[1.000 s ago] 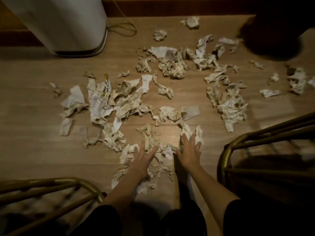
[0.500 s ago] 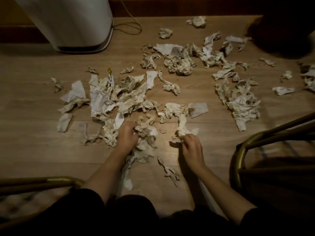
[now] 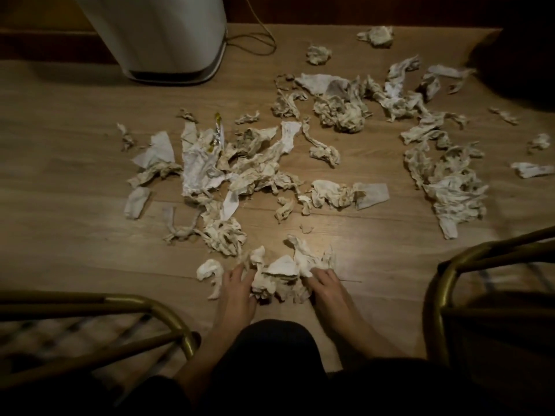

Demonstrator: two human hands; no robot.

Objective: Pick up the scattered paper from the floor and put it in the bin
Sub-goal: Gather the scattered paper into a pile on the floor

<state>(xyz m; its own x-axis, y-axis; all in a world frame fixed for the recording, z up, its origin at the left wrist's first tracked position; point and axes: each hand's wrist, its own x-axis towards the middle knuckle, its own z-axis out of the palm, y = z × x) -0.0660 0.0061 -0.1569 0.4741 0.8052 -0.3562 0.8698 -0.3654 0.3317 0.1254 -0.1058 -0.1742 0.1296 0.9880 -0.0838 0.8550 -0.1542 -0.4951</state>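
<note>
Crumpled, torn white paper lies scattered over the wooden floor. A gathered wad of paper sits low in the middle, squeezed between both hands. My left hand presses on its left side and my right hand on its right side, fingers curled into the paper. A big heap of scraps lies beyond it, with more clumps of paper further back and a pile of paper to the right. The white bin stands at the back left; its opening is out of view.
Brass-coloured metal chair frames flank me, the left chair frame and the right chair frame. A thin cable loops on the floor beside the bin. A dark shape fills the back right corner. A yellow wrapper lies among the scraps.
Both hands have pulled back toward me, dragging paper together into one wad between them. A second ago they lay flat and spread on the scraps.
</note>
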